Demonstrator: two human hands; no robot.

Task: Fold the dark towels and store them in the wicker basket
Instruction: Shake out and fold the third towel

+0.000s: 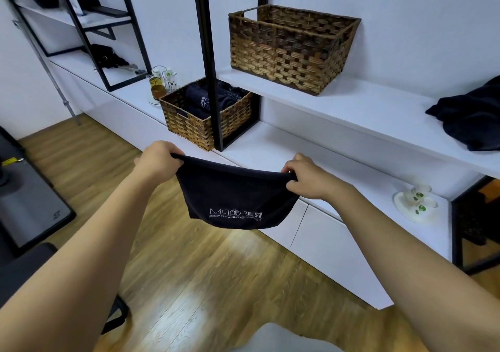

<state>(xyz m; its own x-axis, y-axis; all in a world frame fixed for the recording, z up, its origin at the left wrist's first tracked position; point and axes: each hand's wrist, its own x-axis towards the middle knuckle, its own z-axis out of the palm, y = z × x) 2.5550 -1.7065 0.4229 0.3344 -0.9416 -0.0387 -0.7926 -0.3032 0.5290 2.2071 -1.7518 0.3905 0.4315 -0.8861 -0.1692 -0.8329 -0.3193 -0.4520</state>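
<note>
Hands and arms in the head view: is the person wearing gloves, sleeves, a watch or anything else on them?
Nothing worn shows. The left hand and right hand are bare, with no gloves, and no rings are visible. Both forearms are uncovered right down to the bottom edge of the picture, with no sleeve, watch, wristband or marking in sight. Anything above the elbows is out of frame.

White shelving room, wood floor

Pale walls [405, 13], black-framed white shelves [338, 103], low white cabinet [324, 241] and plank floor [205, 270].
</note>
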